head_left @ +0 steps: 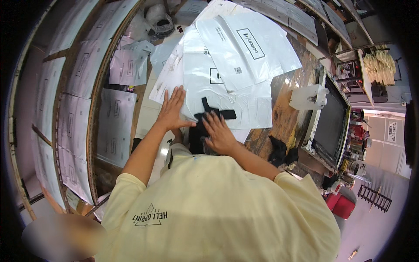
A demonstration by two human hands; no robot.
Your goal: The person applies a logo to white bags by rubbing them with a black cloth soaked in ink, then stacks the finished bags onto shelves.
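Note:
My left hand [171,110] lies with fingers spread at the left edge of the white plastic sheets [248,107], its thumb pointing toward a black cloth [197,134]. My right hand [219,134] rests on that cloth with its fingers stretched apart. Two narrow black ends of the fabric stick out beyond the right fingertips, and part of the piece is hidden under that hand. Neither hand grips anything. Farther out, a printed white plastic bag [262,65] lies at an angle over the other sheets.
A stained wooden tabletop [286,102] shows at right, bearing a translucent container [305,97], a dark framed screen [329,124] and crumpled black cloths [279,148]. Shelving with white-covered panels [78,118] runs along the left. A red stool [341,205] stands at lower right.

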